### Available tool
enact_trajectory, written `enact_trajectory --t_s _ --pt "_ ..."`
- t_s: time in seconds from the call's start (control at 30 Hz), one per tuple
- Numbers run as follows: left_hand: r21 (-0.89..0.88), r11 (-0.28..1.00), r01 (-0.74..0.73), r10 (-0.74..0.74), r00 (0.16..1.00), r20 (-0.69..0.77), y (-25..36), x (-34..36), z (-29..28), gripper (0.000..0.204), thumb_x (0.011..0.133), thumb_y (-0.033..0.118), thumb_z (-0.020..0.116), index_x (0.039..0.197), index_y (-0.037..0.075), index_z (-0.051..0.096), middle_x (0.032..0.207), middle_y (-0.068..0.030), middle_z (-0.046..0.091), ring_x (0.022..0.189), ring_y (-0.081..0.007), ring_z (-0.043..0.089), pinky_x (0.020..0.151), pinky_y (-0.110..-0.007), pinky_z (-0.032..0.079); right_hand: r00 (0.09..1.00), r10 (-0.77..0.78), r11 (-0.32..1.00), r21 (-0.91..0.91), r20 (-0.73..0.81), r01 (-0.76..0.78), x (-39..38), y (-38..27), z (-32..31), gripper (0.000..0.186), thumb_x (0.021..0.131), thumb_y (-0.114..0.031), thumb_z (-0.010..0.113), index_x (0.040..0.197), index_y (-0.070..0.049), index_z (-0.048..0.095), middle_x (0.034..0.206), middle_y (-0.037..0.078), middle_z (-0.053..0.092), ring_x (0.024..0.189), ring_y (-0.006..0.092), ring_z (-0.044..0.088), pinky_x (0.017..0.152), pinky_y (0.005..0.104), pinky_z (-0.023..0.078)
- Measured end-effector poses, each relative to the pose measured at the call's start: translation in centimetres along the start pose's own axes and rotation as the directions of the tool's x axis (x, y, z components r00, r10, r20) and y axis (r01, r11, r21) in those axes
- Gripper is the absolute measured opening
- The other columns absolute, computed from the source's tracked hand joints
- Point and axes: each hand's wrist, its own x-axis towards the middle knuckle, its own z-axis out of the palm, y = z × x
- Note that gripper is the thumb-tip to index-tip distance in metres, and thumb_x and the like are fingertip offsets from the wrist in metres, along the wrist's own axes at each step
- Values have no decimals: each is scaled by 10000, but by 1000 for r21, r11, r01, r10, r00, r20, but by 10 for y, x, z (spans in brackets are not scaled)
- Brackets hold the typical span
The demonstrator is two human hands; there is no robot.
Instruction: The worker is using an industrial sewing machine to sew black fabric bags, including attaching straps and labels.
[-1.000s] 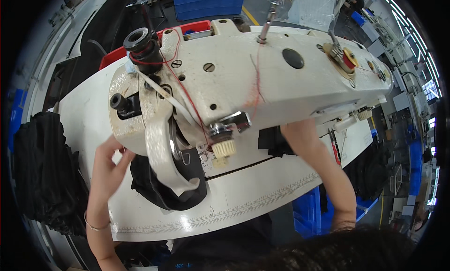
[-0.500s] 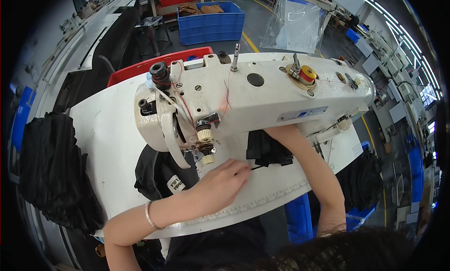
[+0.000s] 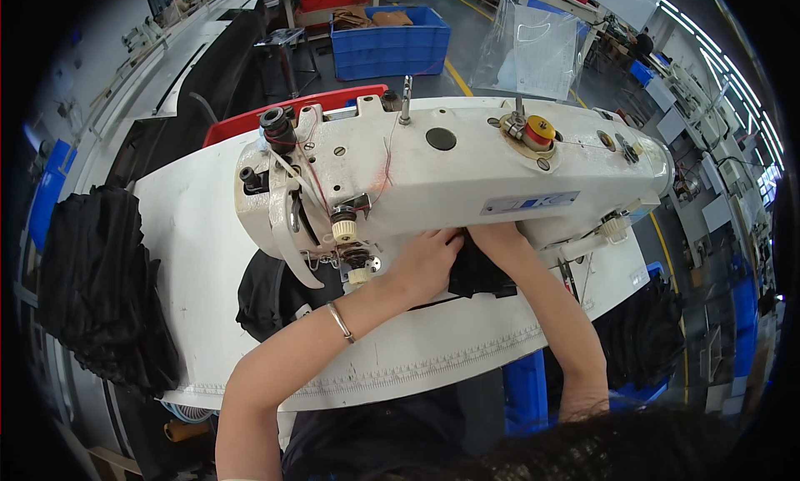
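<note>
A white sewing machine [image 3: 433,181] stretches across the white worktable in front of me. Under its arm lies a small pile of black fabric pieces [image 3: 483,273]. My left hand [image 3: 427,263] is at the pile's left edge, its fingers curled against the cloth. From the right, my right hand [image 3: 497,241] reaches onto the same pile; the machine arm hides most of its fingers. Another black cloth piece [image 3: 268,294] lies by the needle end, partly beneath the machine head, and my left forearm covers part of its pale label.
A tall stack of black fabric [image 3: 104,289] hangs over the table's left end. More black cloth [image 3: 646,331] sits at lower right, beside blue bins. A printed ruler strip [image 3: 425,366] follows the near edge. Behind the machine are a red bin [image 3: 250,127] and a blue crate [image 3: 392,48].
My left hand has moved up and right, from the near side of the fabric pile to its edge under the machine arm. My right hand stays at the pile. The view has shifted slightly.
</note>
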Motion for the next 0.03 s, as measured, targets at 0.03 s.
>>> enact_trajectory --t_s 0.03 --pt "-2 998 61 -60 995 83 2 4 -3 451 748 -33 542 1197 -48 579 1305 -190 522 1207 -337 502 992 -421 437 997 -38 999 27 -73 40 -2 2 3 260 810 -206 632 1022 -55 645 1044 176 632 1022 365 575 894 544 396"
